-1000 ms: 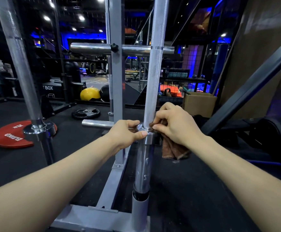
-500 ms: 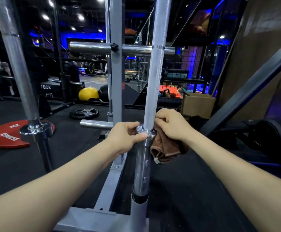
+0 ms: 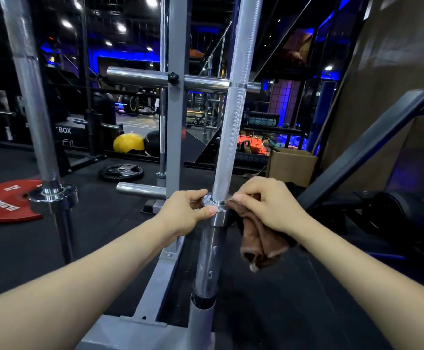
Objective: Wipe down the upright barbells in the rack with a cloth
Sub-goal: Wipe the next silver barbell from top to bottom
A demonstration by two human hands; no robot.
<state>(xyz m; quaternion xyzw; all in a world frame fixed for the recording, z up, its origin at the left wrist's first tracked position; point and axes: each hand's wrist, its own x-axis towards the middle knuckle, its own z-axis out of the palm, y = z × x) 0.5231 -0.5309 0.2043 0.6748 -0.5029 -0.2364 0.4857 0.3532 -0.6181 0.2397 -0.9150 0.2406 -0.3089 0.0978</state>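
Note:
An upright silver barbell (image 3: 233, 122) stands in the grey rack's socket (image 3: 201, 322), right in front of me. My left hand (image 3: 184, 212) grips its collar from the left, thumb across the front. My right hand (image 3: 264, 200) holds a brown cloth (image 3: 259, 243) against the right side of the collar; most of the cloth hangs loose below my fingers. A second upright barbell (image 3: 33, 92) stands at the left, apart from both hands.
The grey rack post (image 3: 177, 122) with chrome pegs (image 3: 140, 78) rises just behind the barbell. A red plate (image 3: 1, 200) and a black plate (image 3: 121, 171) lie on the dark floor. A cardboard box (image 3: 291, 164) and a dark slanted frame (image 3: 365, 152) stand at the right.
My right hand has shifted slightly on the collar and the cloth now hangs lower and further right. My left hand keeps its grip on the collar.

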